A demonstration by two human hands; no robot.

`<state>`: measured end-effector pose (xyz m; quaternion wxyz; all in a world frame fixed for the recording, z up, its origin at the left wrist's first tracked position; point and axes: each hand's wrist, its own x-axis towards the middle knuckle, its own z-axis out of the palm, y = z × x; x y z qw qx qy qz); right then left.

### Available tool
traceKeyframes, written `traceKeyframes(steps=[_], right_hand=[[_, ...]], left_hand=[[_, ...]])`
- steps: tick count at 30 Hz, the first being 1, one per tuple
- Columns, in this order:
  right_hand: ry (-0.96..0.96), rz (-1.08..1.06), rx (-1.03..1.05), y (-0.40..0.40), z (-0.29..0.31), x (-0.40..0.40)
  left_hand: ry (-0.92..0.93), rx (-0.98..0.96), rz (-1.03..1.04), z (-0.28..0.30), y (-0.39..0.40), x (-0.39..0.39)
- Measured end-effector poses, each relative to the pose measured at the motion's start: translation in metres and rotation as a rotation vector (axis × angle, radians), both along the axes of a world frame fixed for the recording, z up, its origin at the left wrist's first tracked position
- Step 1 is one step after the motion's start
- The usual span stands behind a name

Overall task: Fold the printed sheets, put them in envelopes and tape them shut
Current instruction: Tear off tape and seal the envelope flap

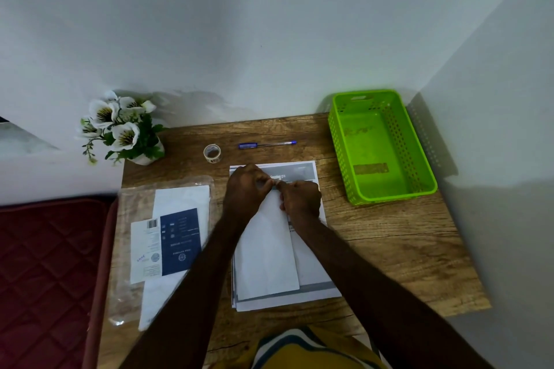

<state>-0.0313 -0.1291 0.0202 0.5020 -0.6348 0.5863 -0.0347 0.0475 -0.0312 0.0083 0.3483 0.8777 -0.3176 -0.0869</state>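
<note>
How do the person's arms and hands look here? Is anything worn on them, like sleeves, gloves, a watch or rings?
Both forearms are bare as far as the picture shows: no sleeves and no gloves. No watch or bracelet shows at either wrist. The left hand and the right hand show no ring that I can make out, though the fingers are small and partly hidden. Low in the picture is a yellow garment with dark and white stripes.

A brown wood-grain desk (pixel 389 243) fills a corner of plain pale grey-white walls (pixel 239 24). At nine o'clock sits a dark red quilted cushion (pixel 45 263).
</note>
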Motion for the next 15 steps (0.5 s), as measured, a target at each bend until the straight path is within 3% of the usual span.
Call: traceKeyframes(steps=[15], right_hand=[[0.13, 0.085, -0.077, -0.001, 0.0017, 0.0018]], left_hand=[[0.082, 0.007, 0.113, -0.0017, -0.0073, -0.0038]])
